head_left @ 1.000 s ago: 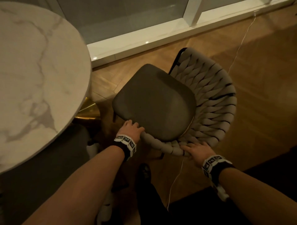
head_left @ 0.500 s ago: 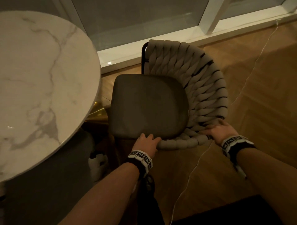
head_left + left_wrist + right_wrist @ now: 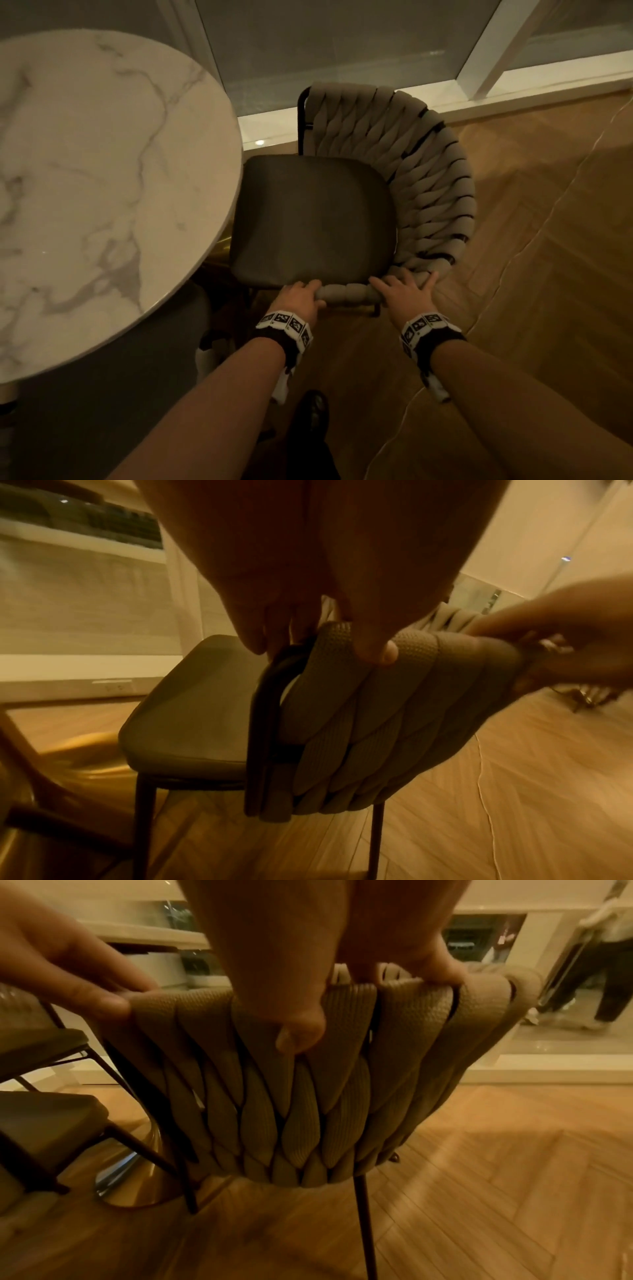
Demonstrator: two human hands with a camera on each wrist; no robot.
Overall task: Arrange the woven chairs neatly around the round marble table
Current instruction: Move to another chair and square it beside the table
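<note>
A woven chair with a dark seat cushion stands right beside the round marble table, its seat front at the table's edge. My left hand grips the near end of the woven back rim, fingers over the top and thumb on the outside. Just to its right, my right hand holds the same rim, fingers hooked over the top and thumb pressed on the weave. The wrist views show the woven back from outside, on thin dark legs.
A white window sill and glass panels run close behind the chair. A thin white cable lies across the herringbone wood floor at the right. The table's gold base and a second chair's seat are under the table. My shoe is below.
The chair has turned and slid toward the table, so its seat front now faces the table's edge. Both hands stayed on the woven rim, and my right hand moved closer to the left.
</note>
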